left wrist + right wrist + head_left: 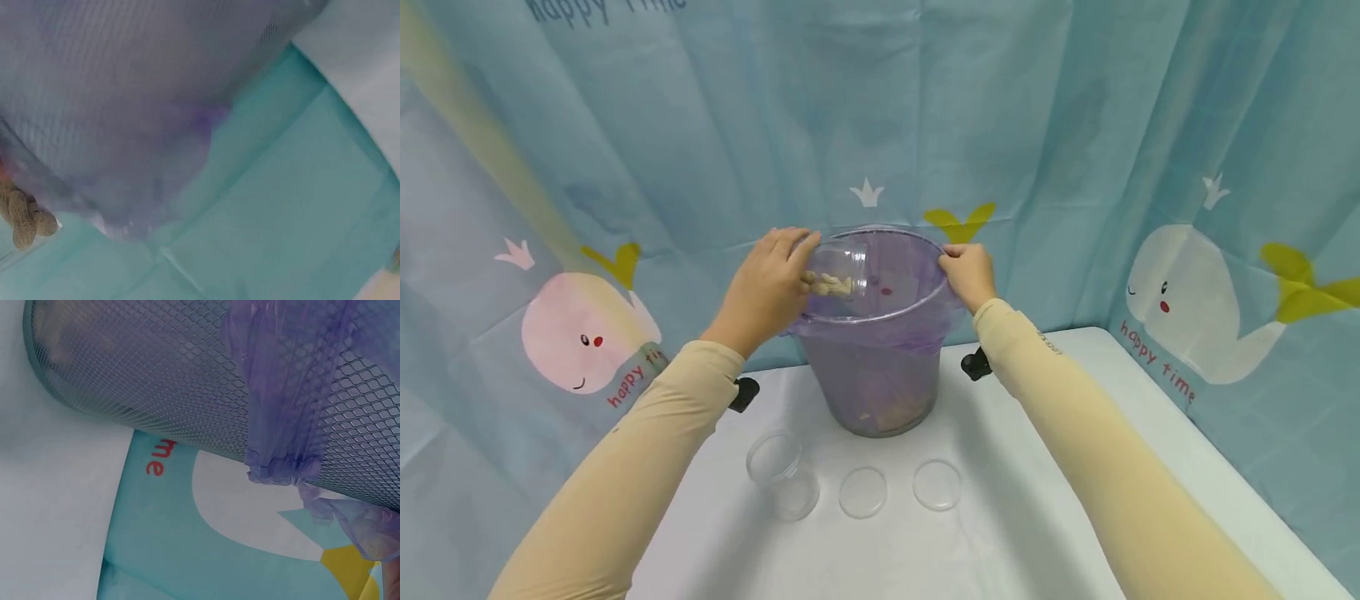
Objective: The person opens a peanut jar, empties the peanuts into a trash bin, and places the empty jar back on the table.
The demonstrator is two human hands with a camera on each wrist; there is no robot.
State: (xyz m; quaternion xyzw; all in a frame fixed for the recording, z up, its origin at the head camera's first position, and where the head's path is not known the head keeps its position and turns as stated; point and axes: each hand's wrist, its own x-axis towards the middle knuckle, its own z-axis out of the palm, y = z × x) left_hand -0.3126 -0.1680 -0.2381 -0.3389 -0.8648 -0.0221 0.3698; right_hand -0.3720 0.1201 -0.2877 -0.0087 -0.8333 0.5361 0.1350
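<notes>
My left hand (771, 279) grips a clear plastic jar (853, 252), tipped on its side with its mouth over the opening of a mesh wastebasket (880, 392). Unshelled peanuts (832, 285) lie along the jar's lower side; several peanuts (24, 219) also show at the left wrist view's edge. A purple plastic bag (887, 335) lines the basket and folds down over its rim. On the right of that rim, my right hand (972, 273) pinches the bag edge. Pale, blurry contents show through the basket's bottom. Mesh and the bunched bag (284, 412) fill much of the right wrist view.
On the white table (1022, 533), a second clear jar (784, 482) stands before the basket at left. Two round clear lids, a middle lid (862, 492) and a right lid (937, 485), lie beside it. A blue whale-print curtain (985, 108) hangs behind.
</notes>
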